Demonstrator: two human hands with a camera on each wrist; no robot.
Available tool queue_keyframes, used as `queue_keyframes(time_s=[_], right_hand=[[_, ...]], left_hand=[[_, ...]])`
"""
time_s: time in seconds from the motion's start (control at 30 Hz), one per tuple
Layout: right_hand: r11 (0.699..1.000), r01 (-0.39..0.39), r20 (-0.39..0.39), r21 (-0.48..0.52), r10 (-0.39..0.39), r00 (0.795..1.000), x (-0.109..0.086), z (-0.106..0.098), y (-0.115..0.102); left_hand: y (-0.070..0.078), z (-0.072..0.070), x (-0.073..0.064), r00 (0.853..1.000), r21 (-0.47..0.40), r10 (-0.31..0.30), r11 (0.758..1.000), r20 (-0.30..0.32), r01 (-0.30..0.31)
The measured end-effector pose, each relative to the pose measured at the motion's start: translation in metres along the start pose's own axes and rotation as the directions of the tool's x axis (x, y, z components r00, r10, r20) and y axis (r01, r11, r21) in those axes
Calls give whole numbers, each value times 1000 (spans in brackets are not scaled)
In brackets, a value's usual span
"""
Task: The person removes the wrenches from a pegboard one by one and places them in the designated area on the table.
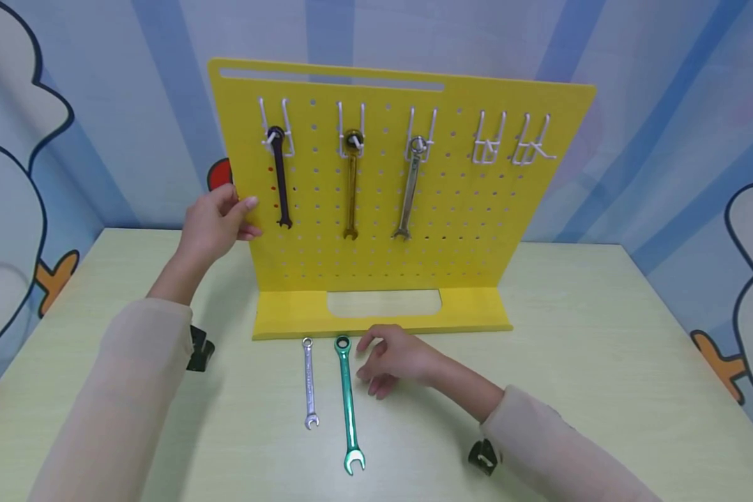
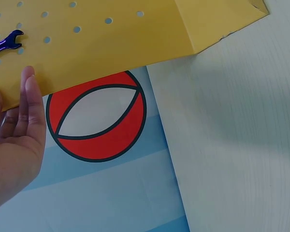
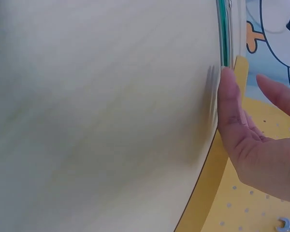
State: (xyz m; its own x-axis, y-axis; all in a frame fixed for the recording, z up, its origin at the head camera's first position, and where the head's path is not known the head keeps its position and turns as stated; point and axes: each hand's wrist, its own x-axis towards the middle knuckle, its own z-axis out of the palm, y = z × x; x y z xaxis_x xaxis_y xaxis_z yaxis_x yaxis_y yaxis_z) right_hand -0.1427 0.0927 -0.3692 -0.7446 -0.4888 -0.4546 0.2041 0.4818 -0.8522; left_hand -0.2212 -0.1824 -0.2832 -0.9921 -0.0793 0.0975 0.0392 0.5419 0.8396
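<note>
A yellow pegboard stands upright on the table. My left hand holds its left edge between thumb and fingers. Just right of a green ratchet combination wrench, my right hand hovers low with loosely bent fingers and nothing in them. A smaller silver wrench lies left of the green one, both with their open ends toward me. On the board's hooks hang a black wrench, a gold-coloured wrench and a silver wrench, ring ends up.
Two bare white hooks, the inner one and the outer one, sit at the board's upper right. The pegboard's foot has a cut-out slot. Behind the pale table is a blue printed backdrop.
</note>
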Motion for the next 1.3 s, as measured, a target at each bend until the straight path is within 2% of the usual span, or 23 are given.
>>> queue_keyframes(time_s=[0.47,0.87,1.3], right_hand=[[997,72,-10,-11,-72,997,0,-26,-9],[995,91,-88,-45,-95,992,0,-45,-18],[986,166,-118,12,-163,979,-3,-65,-27]], left_hand=[[1,-1,-2,1000,-4,-16,1000,9,16],[1,-1,-3,1000,-6,-22,1000,8,22],[0,0,0,1000,-20,-19,1000,16,19]])
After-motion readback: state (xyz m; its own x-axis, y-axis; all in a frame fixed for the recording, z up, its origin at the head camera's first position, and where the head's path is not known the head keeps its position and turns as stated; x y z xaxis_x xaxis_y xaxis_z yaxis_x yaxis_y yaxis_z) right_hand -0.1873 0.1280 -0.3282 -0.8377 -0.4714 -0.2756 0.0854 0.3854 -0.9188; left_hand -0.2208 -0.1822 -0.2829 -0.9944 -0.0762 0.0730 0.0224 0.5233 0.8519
